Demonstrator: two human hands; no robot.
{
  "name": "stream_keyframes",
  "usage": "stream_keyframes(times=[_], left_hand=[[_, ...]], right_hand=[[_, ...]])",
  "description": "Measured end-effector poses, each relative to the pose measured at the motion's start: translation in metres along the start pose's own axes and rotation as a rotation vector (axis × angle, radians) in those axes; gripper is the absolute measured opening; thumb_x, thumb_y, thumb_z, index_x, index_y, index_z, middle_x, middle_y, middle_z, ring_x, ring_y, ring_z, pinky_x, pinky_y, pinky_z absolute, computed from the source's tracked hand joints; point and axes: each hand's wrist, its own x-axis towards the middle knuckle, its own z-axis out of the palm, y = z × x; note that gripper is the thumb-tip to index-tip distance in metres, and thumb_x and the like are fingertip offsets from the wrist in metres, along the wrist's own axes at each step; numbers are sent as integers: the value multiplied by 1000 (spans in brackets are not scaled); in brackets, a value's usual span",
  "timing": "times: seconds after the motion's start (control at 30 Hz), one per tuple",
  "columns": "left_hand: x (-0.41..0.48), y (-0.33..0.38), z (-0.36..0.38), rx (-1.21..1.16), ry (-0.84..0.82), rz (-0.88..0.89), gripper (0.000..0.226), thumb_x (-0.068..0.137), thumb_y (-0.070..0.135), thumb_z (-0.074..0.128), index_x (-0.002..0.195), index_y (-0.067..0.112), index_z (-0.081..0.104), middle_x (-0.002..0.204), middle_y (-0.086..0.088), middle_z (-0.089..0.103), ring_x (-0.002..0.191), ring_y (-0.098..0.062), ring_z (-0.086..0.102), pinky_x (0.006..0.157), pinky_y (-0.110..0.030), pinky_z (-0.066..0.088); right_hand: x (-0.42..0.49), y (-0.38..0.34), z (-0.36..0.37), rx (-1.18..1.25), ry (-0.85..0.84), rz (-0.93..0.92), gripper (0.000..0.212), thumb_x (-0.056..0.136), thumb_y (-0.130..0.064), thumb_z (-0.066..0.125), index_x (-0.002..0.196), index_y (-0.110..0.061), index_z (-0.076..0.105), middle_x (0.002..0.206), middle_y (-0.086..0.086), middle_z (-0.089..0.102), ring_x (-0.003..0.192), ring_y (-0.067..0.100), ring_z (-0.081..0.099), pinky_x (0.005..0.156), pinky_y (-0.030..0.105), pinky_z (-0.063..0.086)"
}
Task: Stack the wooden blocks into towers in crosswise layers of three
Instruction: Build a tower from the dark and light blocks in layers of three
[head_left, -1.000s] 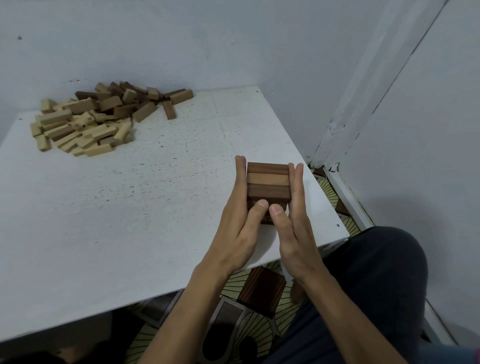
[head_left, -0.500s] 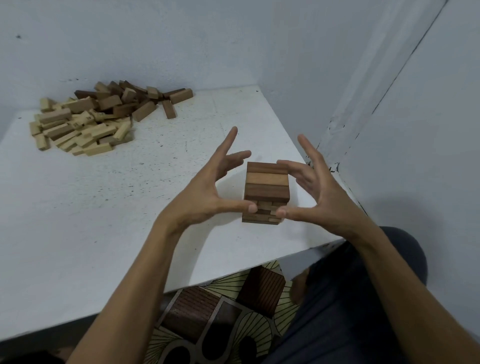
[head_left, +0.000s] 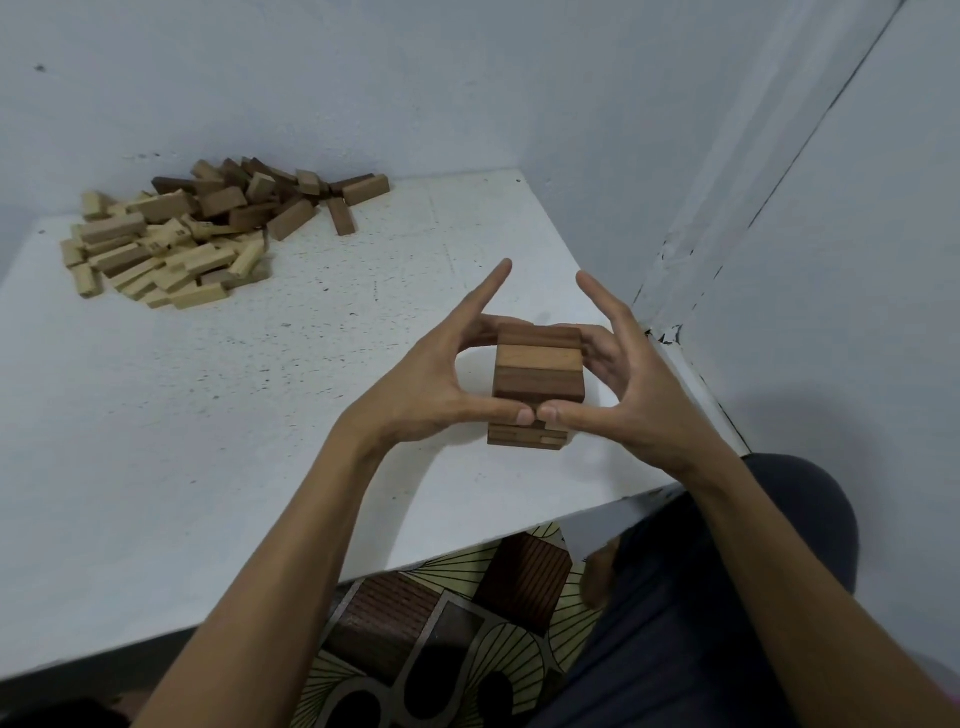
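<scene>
Two hands on one tower. Your left hand (head_left: 431, 387) and right hand (head_left: 626, 402) bracket the tower (head_left: 538, 371) from either side.

Fingers: both thumbs lie across the near face of the tower, tips touching each other about halfway up. On each hand the middle and lower fingers curl round the far side of the top layer, so each hand pinches the stack front to back. Both index fingers stick up and forward, free of the wood, their tips apart above the far edge.

Tower: stands upright on the white table (head_left: 260, 441), toward the near right corner, close to the right edge. Top layer is three blocks lying side by side, long axes running left to right: dark at the far side, lighter in the middle, dark at the near side. Below your thumbs, lower layers show, the one just under them turned crosswise. Layer count: cannot tell, as the thumbs cover the middle.

Pile (head_left: 208, 234): loose pale and dark blocks heaped at the far left corner of the table against the wall (head_left: 467, 78), well apart from the tower.

Below the table edge: a patterned mat (head_left: 441, 634) and your dark-trousered knee (head_left: 753, 571).
</scene>
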Motion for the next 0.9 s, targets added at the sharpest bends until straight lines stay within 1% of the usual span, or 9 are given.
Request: stream_keyframes(times=[0.13,0.3,0.43,0.53,0.7,0.83,0.9], left_hand=[[1,-1,0,13,4,1,115,71,37,85,156,44,7,137,8,56,130,-5,50,114,-32,36],[2,-2,1,17,13,-3,114,71,38,85,156,44,9,135,9,56,129,-7,51,114,-34,37],[2,-3,1,12,13,2,113,72,36,85,155,45,9,134,8,56,129,-7,51,115,-36,36],[1,-4,2,6,18,14,112,74,31,86,156,44,11,134,8,56,129,-7,51,114,-32,36],[1,-6,3,7,23,17,111,72,37,84,155,45,11,134,11,56,128,-3,51,108,-20,36],[1,-6,3,0,22,16,111,72,37,85,155,45,12,134,11,55,128,-4,51,109,-23,37],[1,-7,3,2,21,17,111,72,35,85,155,45,12,134,11,56,128,-3,51,108,-22,36]], right_hand=[[1,1,-1,-3,0,0,107,77,-17,85,155,-40,15,131,-8,61,130,13,53,117,50,33],[0,1,-1,6,-10,3,106,75,-19,85,155,-39,17,129,-11,61,131,10,51,118,48,30],[1,2,-2,7,-14,3,105,75,-21,85,154,-40,19,131,-8,61,131,12,51,118,49,30],[1,3,-2,10,-17,5,105,75,-21,86,154,-40,20,131,-7,62,131,13,52,118,49,30],[2,3,-2,15,-18,7,105,73,-22,87,153,-40,22,131,-8,61,130,11,52,117,50,31],[2,3,-2,10,-1,-6,105,72,-21,87,153,-38,22,136,-9,57,131,11,51,117,49,33],[2,3,-2,11,4,-14,104,72,-20,87,153,-37,23,135,-6,58,131,12,51,117,47,33]])
